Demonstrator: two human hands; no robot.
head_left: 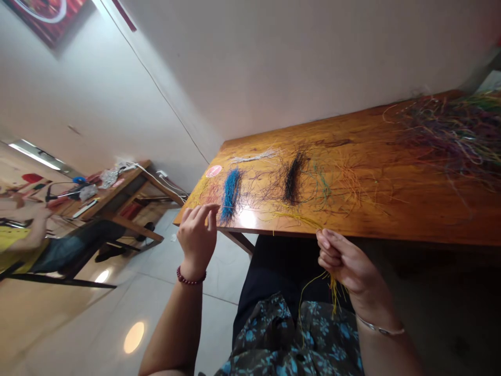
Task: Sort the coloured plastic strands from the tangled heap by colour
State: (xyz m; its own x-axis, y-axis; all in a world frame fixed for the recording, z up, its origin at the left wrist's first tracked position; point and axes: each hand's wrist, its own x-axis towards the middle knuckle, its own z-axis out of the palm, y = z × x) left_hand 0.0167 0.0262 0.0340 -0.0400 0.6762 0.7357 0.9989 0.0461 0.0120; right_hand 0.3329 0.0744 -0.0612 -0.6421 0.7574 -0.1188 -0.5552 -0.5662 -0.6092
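Observation:
My right hand (342,258) is closed round a bundle of yellow threads (299,217) at the table's front edge. One end of the bundle fans out over the tabletop, and loose ends hang below the fist over my lap. My left hand (198,230) is raised at the table's left corner with thumb and fingers pinched together. A faint thin thread (254,211) runs from those fingertips toward the yellow bundle. Just beyond the left fingers lies a blue thread bundle (230,193). A black thread bundle (293,180) lies on the wood between the two hands.
The wooden table (410,219) stands against a wall. White threads (256,156), green threads (323,183) and orange threads (352,180) are spread on it. A large tangled multicoloured heap (465,136) covers its right end. Another person (35,240) sits at a second table (105,193) on the left.

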